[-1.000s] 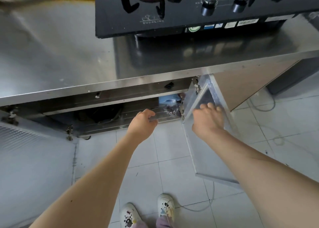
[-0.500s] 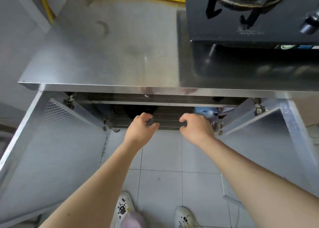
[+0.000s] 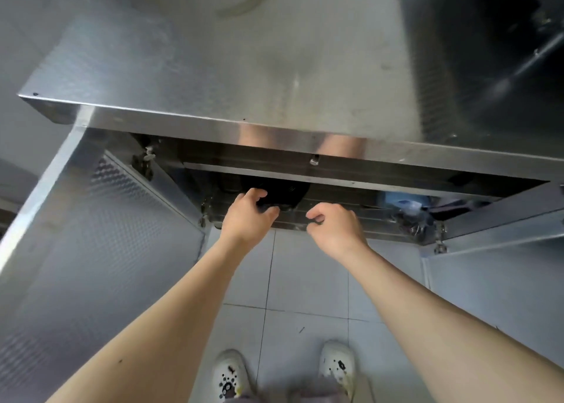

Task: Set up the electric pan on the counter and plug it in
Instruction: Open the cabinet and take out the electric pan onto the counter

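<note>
Under the stainless counter [image 3: 244, 67] the cabinet stands open. A black object, apparently the electric pan [image 3: 285, 190], sits on the slatted shelf inside, mostly hidden by the counter's front rail. My left hand [image 3: 247, 219] reaches in, with fingers over and thumb under the pan's near edge. My right hand [image 3: 335, 231] hovers at the shelf's front edge just right of the pan, fingers loosely curled with nothing in them. No cord or plug is visible.
The left cabinet door [image 3: 91, 234] and right cabinet door [image 3: 503, 265] both swing out toward me. A black gas stove [image 3: 503, 51] occupies the counter's right end. Blue and plastic-wrapped items [image 3: 403, 204] lie at the shelf's right. Tiled floor and my white shoes [image 3: 229, 375] are below.
My right hand left the right door and came to the shelf edge. My left hand pushed deeper and closed on the black pan. The view shifted left and closer.
</note>
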The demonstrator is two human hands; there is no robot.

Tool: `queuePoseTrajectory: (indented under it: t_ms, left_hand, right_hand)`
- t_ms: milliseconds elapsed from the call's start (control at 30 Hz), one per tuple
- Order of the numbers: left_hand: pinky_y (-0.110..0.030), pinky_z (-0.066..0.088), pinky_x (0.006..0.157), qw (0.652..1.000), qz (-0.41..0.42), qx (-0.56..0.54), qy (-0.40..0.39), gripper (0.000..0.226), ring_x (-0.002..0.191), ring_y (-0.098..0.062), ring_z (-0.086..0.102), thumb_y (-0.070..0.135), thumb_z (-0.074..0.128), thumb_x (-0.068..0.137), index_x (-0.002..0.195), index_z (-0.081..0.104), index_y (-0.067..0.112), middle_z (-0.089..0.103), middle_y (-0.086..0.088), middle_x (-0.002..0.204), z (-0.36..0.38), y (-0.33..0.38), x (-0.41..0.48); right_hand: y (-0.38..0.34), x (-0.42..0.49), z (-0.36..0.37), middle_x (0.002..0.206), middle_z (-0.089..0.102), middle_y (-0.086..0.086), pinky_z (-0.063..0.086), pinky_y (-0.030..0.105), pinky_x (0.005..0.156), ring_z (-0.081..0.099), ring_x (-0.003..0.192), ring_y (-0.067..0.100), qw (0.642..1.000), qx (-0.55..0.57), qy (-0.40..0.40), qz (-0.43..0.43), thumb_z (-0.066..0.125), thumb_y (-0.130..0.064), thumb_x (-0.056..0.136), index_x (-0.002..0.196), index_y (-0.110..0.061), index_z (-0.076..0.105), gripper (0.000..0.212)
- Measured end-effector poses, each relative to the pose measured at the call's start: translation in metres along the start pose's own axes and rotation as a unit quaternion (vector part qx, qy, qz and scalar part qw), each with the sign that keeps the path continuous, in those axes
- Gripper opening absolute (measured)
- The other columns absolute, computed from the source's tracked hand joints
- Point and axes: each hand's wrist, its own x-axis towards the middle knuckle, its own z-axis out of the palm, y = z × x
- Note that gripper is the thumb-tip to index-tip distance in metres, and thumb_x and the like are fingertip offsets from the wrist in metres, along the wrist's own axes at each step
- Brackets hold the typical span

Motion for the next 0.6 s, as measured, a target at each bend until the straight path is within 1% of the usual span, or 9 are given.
queuePoseTrajectory:
  t_ms: [100, 167, 200, 267, 367, 400, 467, 600]
  left_hand:
    - [-0.028, 0.040, 0.089, 1.000, 0.008, -0.010, 0.021, 0.050, 0.118, -0.022, 0.053, 0.034, 0.058, 0.089, 0.136, 0.048, 0.021, 0.052, -0.004, 0.135, 0.021, -0.019, 0.028]
    - [-0.030, 0.041, 0.092, 0.999, 0.013, -0.012, 0.032, 0.051, 0.119, -0.023, 0.053, 0.033, 0.058, 0.089, 0.138, 0.046, 0.021, 0.050, -0.005, 0.138, 0.034, -0.032, 0.047]
    - [-0.030, 0.041, 0.090, 0.999, 0.014, -0.018, 0.037, 0.052, 0.117, -0.022, 0.054, 0.033, 0.058, 0.090, 0.138, 0.045, 0.022, 0.049, -0.006, 0.139, 0.041, -0.040, 0.058]
    - [-0.026, 0.041, 0.084, 0.998, 0.014, -0.033, 0.044, 0.052, 0.111, -0.020, 0.055, 0.032, 0.057, 0.092, 0.140, 0.042, 0.023, 0.046, -0.005, 0.143, 0.056, -0.055, 0.081]
    - [-0.026, 0.039, 0.085, 0.997, 0.026, -0.046, 0.057, 0.052, 0.106, -0.019, 0.057, 0.033, 0.054, 0.094, 0.143, 0.039, 0.025, 0.041, -0.004, 0.146, 0.077, -0.075, 0.113]
    - [-0.028, 0.040, 0.088, 0.996, 0.032, -0.045, 0.063, 0.053, 0.111, -0.021, 0.056, 0.034, 0.054, 0.094, 0.143, 0.038, 0.026, 0.040, -0.005, 0.146, 0.084, -0.082, 0.123]
    - [-0.032, 0.040, 0.097, 0.996, 0.046, -0.040, 0.071, 0.054, 0.123, -0.027, 0.051, 0.036, 0.055, 0.093, 0.143, 0.038, 0.025, 0.041, -0.008, 0.145, 0.099, -0.097, 0.147]
    - [-0.034, 0.039, 0.102, 0.992, 0.053, -0.061, 0.099, 0.054, 0.125, -0.028, 0.048, 0.039, 0.057, 0.090, 0.140, 0.042, 0.026, 0.044, -0.008, 0.144, 0.123, -0.127, 0.197]
  right_hand:
    - [0.015, 0.030, 0.026, 0.116, 0.069, -0.006, 0.043, 0.023, 0.073, 0.061, 0.107, 0.020, 1.000, -0.001, 0.010, -0.009, 0.054, -0.021, 0.088, 0.116, -0.029, 0.067, 0.032]
    - [0.027, 0.051, 0.043, 0.114, 0.069, -0.006, 0.042, 0.022, 0.072, 0.062, 0.105, 0.020, 1.000, 0.001, 0.012, -0.014, 0.055, -0.021, 0.089, 0.116, -0.029, 0.067, 0.031]
    - [0.033, 0.062, 0.052, 0.114, 0.070, -0.006, 0.042, 0.022, 0.072, 0.062, 0.105, 0.019, 1.000, 0.006, 0.015, -0.016, 0.055, -0.022, 0.089, 0.116, -0.029, 0.067, 0.030]
    - [0.045, 0.088, 0.070, 0.115, 0.070, -0.004, 0.046, 0.023, 0.075, 0.063, 0.106, 0.020, 0.999, 0.012, 0.027, -0.023, 0.056, -0.022, 0.089, 0.115, -0.029, 0.068, 0.029]
    - [0.055, 0.127, 0.094, 0.116, 0.070, -0.002, 0.051, 0.027, 0.086, 0.063, 0.107, 0.023, 0.998, 0.018, 0.042, -0.036, 0.056, -0.022, 0.088, 0.115, -0.029, 0.068, 0.029]
    - [0.059, 0.140, 0.102, 0.116, 0.070, -0.002, 0.052, 0.028, 0.088, 0.063, 0.108, 0.023, 0.998, 0.019, 0.049, -0.041, 0.056, -0.022, 0.088, 0.115, -0.029, 0.067, 0.029]
    - [0.064, 0.167, 0.117, 0.115, 0.070, -0.002, 0.051, 0.028, 0.087, 0.064, 0.108, 0.023, 0.997, 0.019, 0.054, -0.054, 0.057, -0.023, 0.088, 0.115, -0.030, 0.067, 0.029]
    - [0.077, 0.215, 0.148, 0.120, 0.068, 0.002, 0.049, 0.026, 0.085, 0.064, 0.108, 0.024, 0.994, 0.038, 0.073, -0.078, 0.058, -0.023, 0.089, 0.119, -0.027, 0.065, 0.031]
